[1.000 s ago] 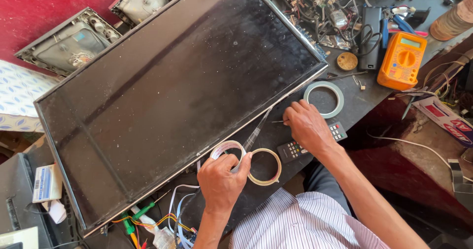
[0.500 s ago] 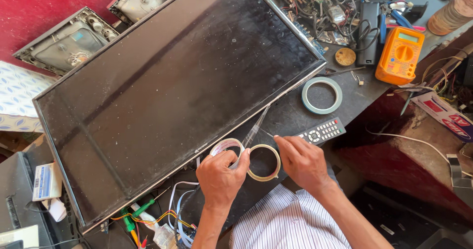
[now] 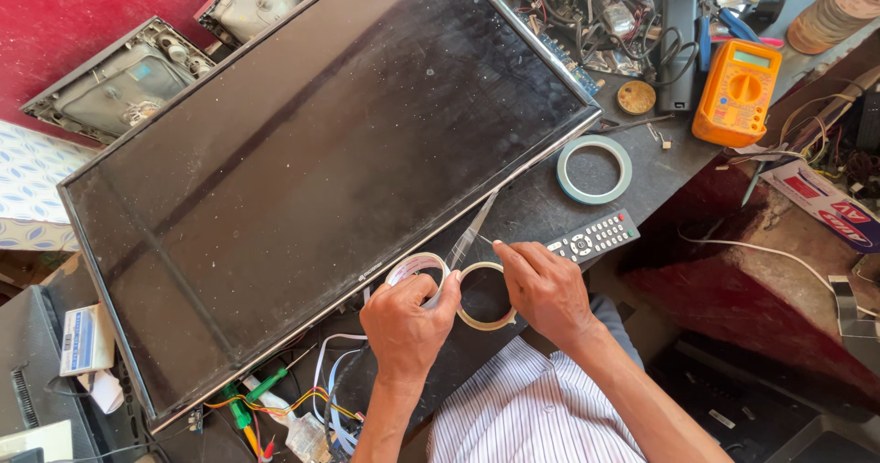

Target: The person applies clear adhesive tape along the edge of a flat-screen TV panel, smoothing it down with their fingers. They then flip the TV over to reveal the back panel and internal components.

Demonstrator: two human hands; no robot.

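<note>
A large flat television lies screen-up on the dark workbench. At its near edge my left hand grips a roll of clear tape. A strip of tape runs from the roll up toward the television's bezel. My right hand pinches the end of that strip between thumb and forefinger, resting over a second, tan tape roll lying flat on the bench.
A grey remote control lies just right of my right hand. A pale blue tape ring and an orange multimeter sit further right. Circuit boards and cables crowd the far bench; coloured wires trail below the television.
My right hand left the remote control, moved left to the tape roll and took hold of the strip's end. My left hand stayed on the clear tape roll.
</note>
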